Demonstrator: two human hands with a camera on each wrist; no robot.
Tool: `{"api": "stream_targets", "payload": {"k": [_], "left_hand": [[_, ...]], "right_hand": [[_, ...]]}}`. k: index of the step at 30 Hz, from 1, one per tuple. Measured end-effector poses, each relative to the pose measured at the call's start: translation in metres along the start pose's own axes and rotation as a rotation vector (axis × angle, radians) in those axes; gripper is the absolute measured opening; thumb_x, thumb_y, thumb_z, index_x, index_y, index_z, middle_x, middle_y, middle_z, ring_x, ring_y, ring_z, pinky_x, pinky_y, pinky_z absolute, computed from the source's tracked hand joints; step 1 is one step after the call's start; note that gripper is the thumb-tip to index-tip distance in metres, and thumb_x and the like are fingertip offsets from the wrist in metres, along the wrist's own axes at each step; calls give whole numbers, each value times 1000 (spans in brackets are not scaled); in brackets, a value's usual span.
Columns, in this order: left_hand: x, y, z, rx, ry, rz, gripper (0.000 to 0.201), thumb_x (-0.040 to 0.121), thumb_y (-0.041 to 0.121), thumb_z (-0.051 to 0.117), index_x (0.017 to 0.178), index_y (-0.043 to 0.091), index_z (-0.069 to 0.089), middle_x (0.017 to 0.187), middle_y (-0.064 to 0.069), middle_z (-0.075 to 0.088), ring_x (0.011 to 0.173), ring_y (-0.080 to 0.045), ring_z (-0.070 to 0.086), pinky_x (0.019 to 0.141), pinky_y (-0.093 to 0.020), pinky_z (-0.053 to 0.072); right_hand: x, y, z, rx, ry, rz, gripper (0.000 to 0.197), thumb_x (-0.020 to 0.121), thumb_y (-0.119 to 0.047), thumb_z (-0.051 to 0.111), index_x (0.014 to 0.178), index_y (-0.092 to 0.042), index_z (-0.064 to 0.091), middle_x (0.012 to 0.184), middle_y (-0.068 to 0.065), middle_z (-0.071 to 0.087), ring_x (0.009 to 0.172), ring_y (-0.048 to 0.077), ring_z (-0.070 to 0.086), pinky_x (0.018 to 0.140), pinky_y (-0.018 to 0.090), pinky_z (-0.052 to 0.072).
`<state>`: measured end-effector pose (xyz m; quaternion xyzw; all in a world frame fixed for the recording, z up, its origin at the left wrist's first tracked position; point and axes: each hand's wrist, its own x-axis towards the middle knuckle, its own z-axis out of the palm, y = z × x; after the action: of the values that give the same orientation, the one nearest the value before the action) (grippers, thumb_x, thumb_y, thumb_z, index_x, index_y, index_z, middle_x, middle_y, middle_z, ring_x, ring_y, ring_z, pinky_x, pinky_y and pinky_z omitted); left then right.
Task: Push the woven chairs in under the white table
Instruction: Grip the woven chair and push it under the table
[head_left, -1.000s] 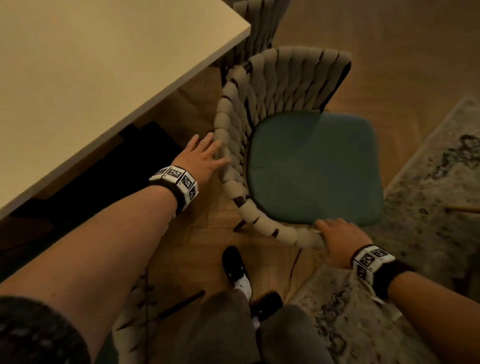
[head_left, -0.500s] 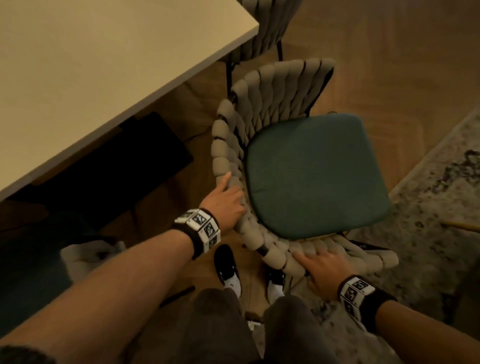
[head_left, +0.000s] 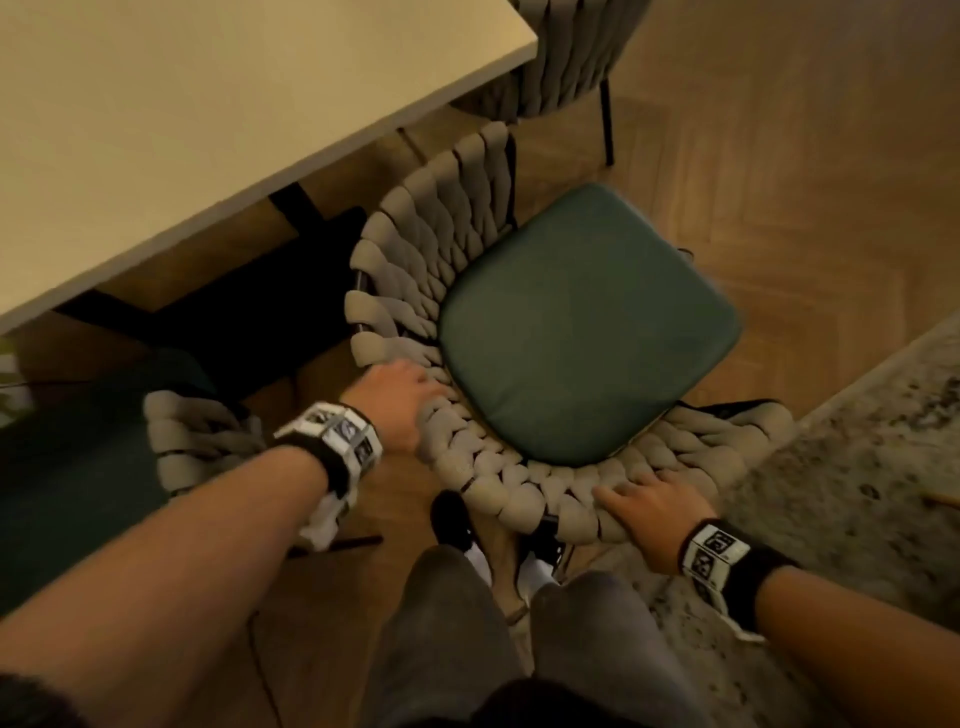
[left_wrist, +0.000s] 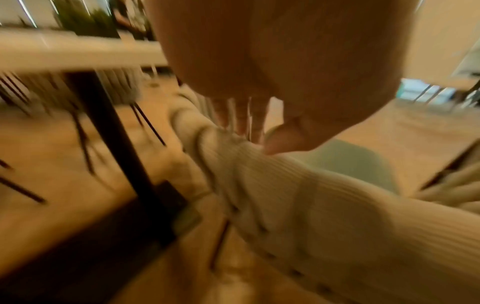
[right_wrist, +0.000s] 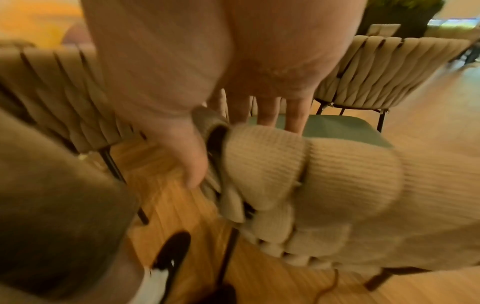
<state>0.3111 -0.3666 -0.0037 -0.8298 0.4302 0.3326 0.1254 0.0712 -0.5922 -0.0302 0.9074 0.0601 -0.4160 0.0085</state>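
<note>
A woven chair (head_left: 488, 467) with a green seat cushion (head_left: 587, 322) stands on the wood floor beside the white table (head_left: 208, 104), its curved back towards me and the table. My left hand (head_left: 402, 397) grips the back's rim on the table side. In the left wrist view the fingers (left_wrist: 244, 117) reach over the woven rim (left_wrist: 285, 185). My right hand (head_left: 649, 501) grips the rim nearer the rug. In the right wrist view its thumb (right_wrist: 192, 164) lies outside the rim (right_wrist: 272, 164), with the fingers over the top.
A second woven chair (head_left: 561, 57) stands at the table's far corner. A third (head_left: 192, 441) sits at the left, partly under the table. The table's black leg (head_left: 296, 208) is close to the chair. A patterned rug (head_left: 857, 467) lies right. My shoes (head_left: 452, 519) are behind the chair.
The chair has swung round so its back now faces me. My left hand went from resting beside the rim to gripping it. My right hand stayed on the rim.
</note>
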Motion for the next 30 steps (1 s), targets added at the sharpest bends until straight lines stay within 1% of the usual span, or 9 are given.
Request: {"api": "stream_targets", "payload": {"k": [4, 7, 14, 18, 20, 22, 24, 27, 30], "left_hand": [[18, -55, -14, 276, -112, -189, 60, 91, 25, 47, 146, 38, 26, 160, -6, 9, 147, -35, -5, 119, -57, 0], [20, -54, -1, 303, -103, -170, 56, 94, 19, 44, 145, 38, 29, 160, -3, 9, 145, -38, -17, 117, -61, -5], [-20, -39, 43, 271, 31, -157, 45, 91, 31, 49, 136, 36, 46, 151, -9, 31, 147, -35, 1, 115, -64, 0], [-46, -9, 74, 172, 51, -163, 42, 86, 40, 56, 127, 35, 53, 142, -10, 39, 143, -31, 18, 115, -64, -2], [-52, 10, 85, 89, 60, -164, 42, 83, 45, 59, 123, 34, 56, 129, -8, 47, 134, -30, 30, 116, -63, -2], [-56, 28, 93, -6, 49, -111, 47, 81, 54, 58, 123, 32, 55, 122, -5, 51, 125, -27, 41, 116, -56, 8], [-60, 35, 95, -124, 54, -50, 53, 81, 55, 57, 128, 32, 49, 123, -2, 55, 119, -24, 48, 110, -44, 23], [-67, 13, 90, -277, 40, -131, 59, 81, 34, 59, 138, 32, 41, 137, -2, 48, 131, -25, 39, 108, -41, 29], [-77, -12, 95, -37, -70, -280, 62, 82, 41, 57, 141, 33, 40, 156, -7, 21, 147, -29, 4, 119, -55, 5]], "right_hand": [[12, -56, -7, 245, 61, 49, 70, 83, -53, 52, 141, -24, 26, 138, 4, 47, 123, 28, 45, 101, 42, 37], [29, -78, -8, 336, 129, 119, 57, 89, -51, 44, 137, -23, 30, 132, 3, 54, 117, 28, 49, 95, 43, 42], [17, -60, 11, 90, 82, 53, 61, 92, -34, 45, 145, -23, 18, 134, 4, 53, 119, 28, 49, 95, 40, 42], [8, -22, 16, -63, 120, -16, 57, 89, -29, 48, 143, -26, 29, 131, 3, 57, 115, 27, 55, 91, 37, 44], [5, 3, 17, -118, 108, 8, 58, 87, -26, 49, 142, -27, 32, 134, 1, 56, 119, 26, 54, 97, 38, 42], [4, 23, 13, -147, 83, 54, 58, 88, -22, 46, 143, -27, 29, 140, 0, 50, 128, 25, 45, 107, 38, 34], [3, 35, 2, -163, 44, 89, 60, 85, -23, 50, 141, -28, 28, 140, -1, 48, 130, 23, 41, 109, 40, 30], [3, 22, -11, -127, -25, 22, 65, 78, -31, 58, 137, -31, 32, 135, -3, 50, 123, 23, 47, 103, 41, 36], [1, -1, -6, -57, 8, -38, 58, 82, -45, 54, 135, -32, 34, 135, -2, 50, 122, 25, 47, 102, 40, 38]]}}
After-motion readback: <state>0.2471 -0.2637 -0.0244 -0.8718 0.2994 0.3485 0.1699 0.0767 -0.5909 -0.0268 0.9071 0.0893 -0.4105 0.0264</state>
